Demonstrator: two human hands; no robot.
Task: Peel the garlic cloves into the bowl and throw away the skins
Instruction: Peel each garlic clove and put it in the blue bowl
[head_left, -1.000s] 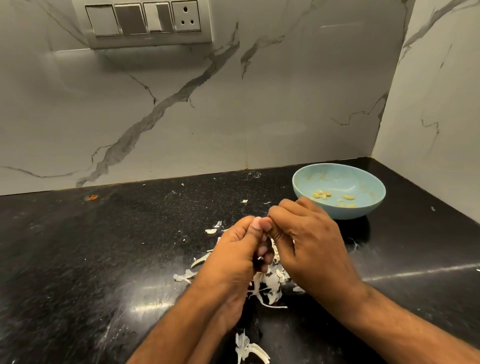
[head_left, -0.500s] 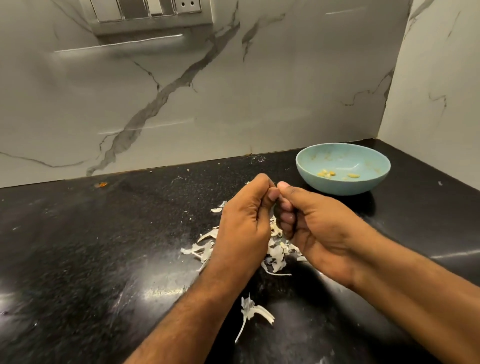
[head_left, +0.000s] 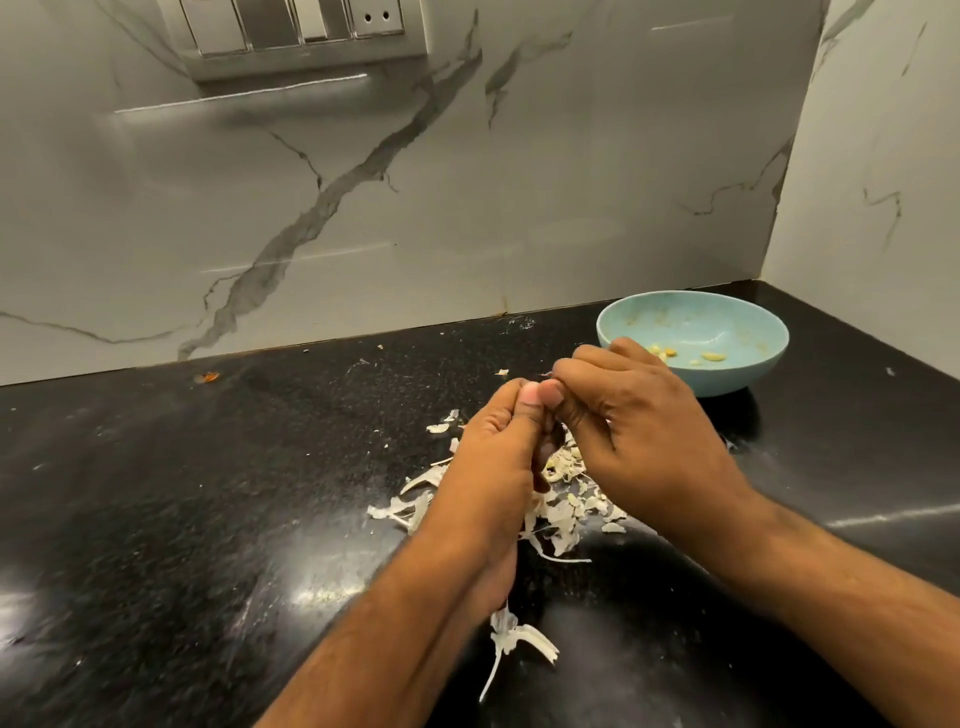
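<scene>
Two hands meet just left of the bowl (head_left: 748, 374): left hand (head_left: 493, 467) and right hand (head_left: 634, 431) curled thumb-to-thumb, contents hidden; skins (head_left: 561, 512) beneath, peeled cloves (head_left: 712, 356) inside.

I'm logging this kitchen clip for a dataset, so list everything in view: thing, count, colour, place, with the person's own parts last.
bowl: one, light blue, on the counter at the far right, near the corner.
peeled cloves: a few, pale yellow, inside the bowl.
garlic skins: a scattered pile, off-white, on the counter under and between the hands.
skin scrap: one separate piece, white, on the counter nearer the camera.
counter: one, glossy black, speckled.
orange crumb: one, at the counter's back edge on the left.
wall: grey-veined white marble, behind and to the right.
switch panel: one, silver-grey, top of the wall.
left hand: curled, thumb tip meeting the right hand; what it pinches is hidden.
right hand: curled, over the skins, in front of the bowl.
</scene>
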